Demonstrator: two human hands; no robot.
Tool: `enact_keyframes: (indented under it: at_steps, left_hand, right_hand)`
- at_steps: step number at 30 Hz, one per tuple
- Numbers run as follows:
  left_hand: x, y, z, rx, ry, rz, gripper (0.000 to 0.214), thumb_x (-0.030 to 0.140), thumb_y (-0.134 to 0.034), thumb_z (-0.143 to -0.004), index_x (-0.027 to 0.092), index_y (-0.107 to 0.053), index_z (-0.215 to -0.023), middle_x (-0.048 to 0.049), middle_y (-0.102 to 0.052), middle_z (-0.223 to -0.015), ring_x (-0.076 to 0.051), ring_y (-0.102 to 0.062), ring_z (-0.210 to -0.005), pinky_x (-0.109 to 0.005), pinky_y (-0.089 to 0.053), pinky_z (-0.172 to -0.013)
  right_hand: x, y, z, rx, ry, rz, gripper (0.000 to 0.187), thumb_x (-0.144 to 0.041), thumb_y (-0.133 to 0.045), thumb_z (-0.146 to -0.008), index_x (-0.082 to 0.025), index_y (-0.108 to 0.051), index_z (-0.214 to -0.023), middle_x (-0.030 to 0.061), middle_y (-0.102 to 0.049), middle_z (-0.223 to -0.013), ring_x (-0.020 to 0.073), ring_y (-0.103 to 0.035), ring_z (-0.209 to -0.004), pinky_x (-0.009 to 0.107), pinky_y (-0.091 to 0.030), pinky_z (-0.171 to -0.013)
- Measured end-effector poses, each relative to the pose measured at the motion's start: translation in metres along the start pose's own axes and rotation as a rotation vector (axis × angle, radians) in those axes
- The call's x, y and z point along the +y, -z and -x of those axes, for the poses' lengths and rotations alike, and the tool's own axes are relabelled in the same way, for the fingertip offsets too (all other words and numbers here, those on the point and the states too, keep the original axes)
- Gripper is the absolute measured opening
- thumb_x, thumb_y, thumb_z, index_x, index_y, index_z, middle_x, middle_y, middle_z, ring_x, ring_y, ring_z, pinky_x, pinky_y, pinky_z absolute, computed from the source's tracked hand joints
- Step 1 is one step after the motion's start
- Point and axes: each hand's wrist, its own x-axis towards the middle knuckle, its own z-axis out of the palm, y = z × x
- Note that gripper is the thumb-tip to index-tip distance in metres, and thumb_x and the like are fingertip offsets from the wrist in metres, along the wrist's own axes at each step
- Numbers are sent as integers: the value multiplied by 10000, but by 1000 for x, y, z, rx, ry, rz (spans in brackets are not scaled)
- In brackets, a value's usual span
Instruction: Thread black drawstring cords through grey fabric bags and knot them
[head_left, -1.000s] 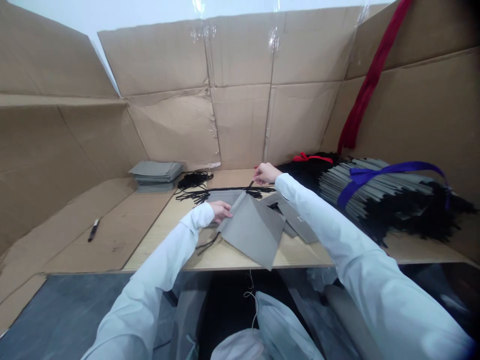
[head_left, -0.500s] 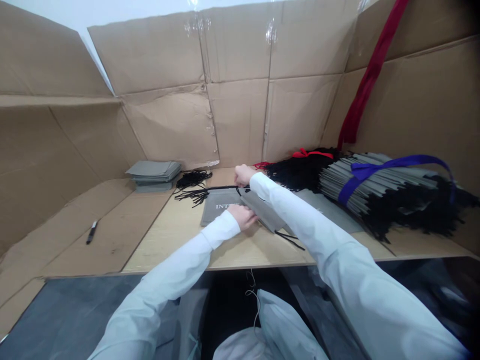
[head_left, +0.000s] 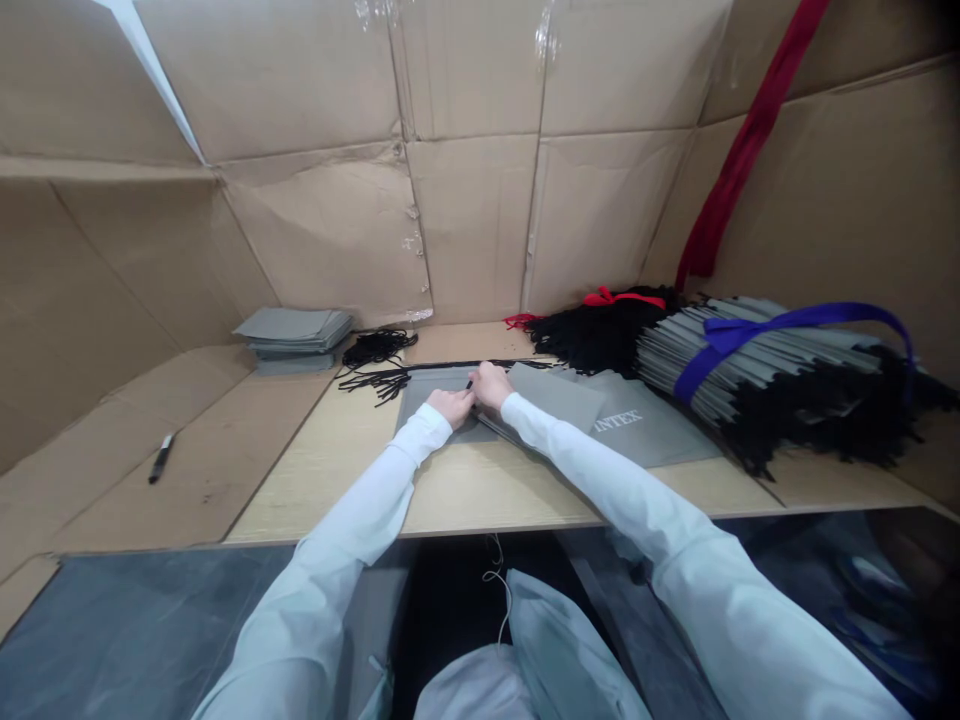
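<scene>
Both hands meet over the grey pouches in the middle of the table. My left hand (head_left: 452,406) is closed in a pinch on a short bit of black cord (head_left: 471,385). Against it, my right hand (head_left: 491,386) is closed on the same cord; its fingertips are partly hidden. A grey pouch (head_left: 559,392) lies tilted by my right hand and wrist. Under my left hand is another flat grey piece (head_left: 417,394). To the right rests a grey pouch printed INTEX (head_left: 660,430). Loose black cords (head_left: 379,381) stretch along the far side of the hands.
A stack of grey pouches (head_left: 292,335) and a heap of black cords (head_left: 379,347) stand at the back left. On the right are a blue-ribboned pouch bundle (head_left: 750,355) and red-tied black cords (head_left: 600,330). A marker (head_left: 160,458) lies left. Cardboard walls (head_left: 472,230) surround the table.
My right hand has come down and nearer, and my left hand has moved up and left, so they now meet. The grey pouch has swung rightward, uncovering the INTEX print. The view has shifted slightly.
</scene>
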Motion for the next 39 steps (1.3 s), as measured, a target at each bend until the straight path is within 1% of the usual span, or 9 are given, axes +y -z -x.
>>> enact_keyframes:
  at_steps: [2,6,13,16,20,23,27,33,39]
  left_hand:
    - [3,2,2,33,16,48,257,196,-331,-757,173,-497,-951,-76,-557,-835,-154,-537,-728,-234,-368,-536]
    - [9,10,4,30,89,97,244,226,-358,-737,188,-512,-924,-74,-549,-878,-171,-536,-768,-254,-373,-583]
    - [22,29,3,38,617,183,261,284,-422,-701,164,-540,-900,-126,-586,-832,-234,-556,-737,-309,-364,-621]
    - [27,31,5,28,752,224,244,313,-401,-713,167,-560,-827,-135,-597,-747,-246,-562,-720,-324,-369,-619]
    - [24,23,8,-26,726,308,203,294,-453,-672,167,-549,-797,-151,-593,-756,-276,-555,-747,-356,-377,-627]
    - [15,13,9,-18,603,440,250,240,-531,-601,191,-499,-844,-85,-598,-744,-230,-556,-735,-318,-388,-638]
    - [-2,-1,7,53,454,894,367,148,-588,-523,194,-443,-857,21,-572,-654,-97,-513,-531,-212,-390,-554]
    - [-18,-10,-1,-56,649,1523,429,111,-634,-468,156,-411,-832,47,-531,-541,-47,-414,-377,-165,-302,-381]
    - [-16,-9,-5,1,889,1592,507,164,-712,-409,137,-448,-841,28,-535,-501,-41,-414,-378,-177,-329,-414]
  right_hand:
    - [10,-13,7,104,-55,-89,289,-301,-319,-796,-120,-522,-895,127,-577,-891,178,-530,-853,238,-369,-685]
    - [19,-26,9,92,-83,-193,265,-320,-344,-777,-143,-541,-788,84,-594,-807,168,-535,-796,230,-366,-641]
    - [-5,-25,5,90,163,-239,201,-305,-392,-754,-176,-540,-709,50,-598,-733,144,-530,-713,221,-360,-631]
    - [-9,-30,8,95,201,-232,176,-260,-393,-752,-176,-547,-729,48,-593,-742,139,-521,-718,222,-357,-657]
    - [1,-35,12,87,215,-229,170,-228,-435,-725,-147,-570,-662,64,-566,-758,138,-484,-804,216,-341,-732]
    - [13,-36,14,106,157,-265,202,-262,-455,-715,-125,-583,-640,76,-535,-794,138,-455,-851,213,-330,-764]
    - [23,-37,17,138,123,-284,206,-281,-462,-713,-117,-586,-699,73,-508,-797,135,-445,-839,224,-334,-764]
    - [24,-34,23,131,168,-239,178,-262,-474,-706,-127,-570,-640,64,-488,-737,151,-430,-818,248,-330,-776]
    - [25,-37,27,190,208,-247,161,-246,-453,-719,-128,-550,-668,69,-452,-811,142,-438,-766,253,-340,-769]
